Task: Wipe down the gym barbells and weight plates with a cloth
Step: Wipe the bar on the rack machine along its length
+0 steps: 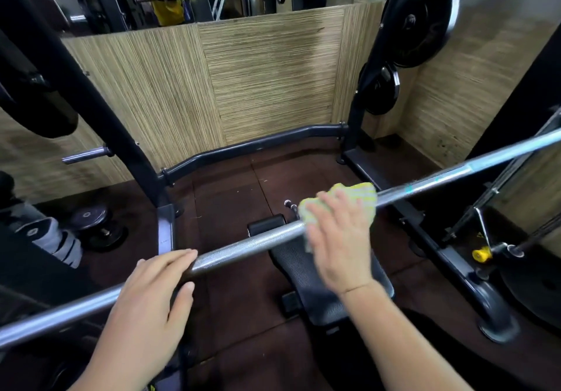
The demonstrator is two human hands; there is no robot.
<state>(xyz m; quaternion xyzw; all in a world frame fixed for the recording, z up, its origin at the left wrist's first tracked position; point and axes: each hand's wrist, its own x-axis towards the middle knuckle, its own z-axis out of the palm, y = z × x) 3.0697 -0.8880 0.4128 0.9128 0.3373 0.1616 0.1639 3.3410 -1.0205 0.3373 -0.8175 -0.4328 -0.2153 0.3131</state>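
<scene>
a steel barbell (243, 246) runs slantwise across the view, low at the left and rising to the right, above a black bench pad (306, 272) and dark rubber floor (230, 184). the left hand (145, 305) rests on the bar, fingers curled loosely over its top and thumb beneath. the right hand (340, 238) presses a yellow-green cloth (349, 199) against the bar further right, fingers spread flat over it. black weight plates (416, 23) hang on the rack upright at upper right.
</scene>
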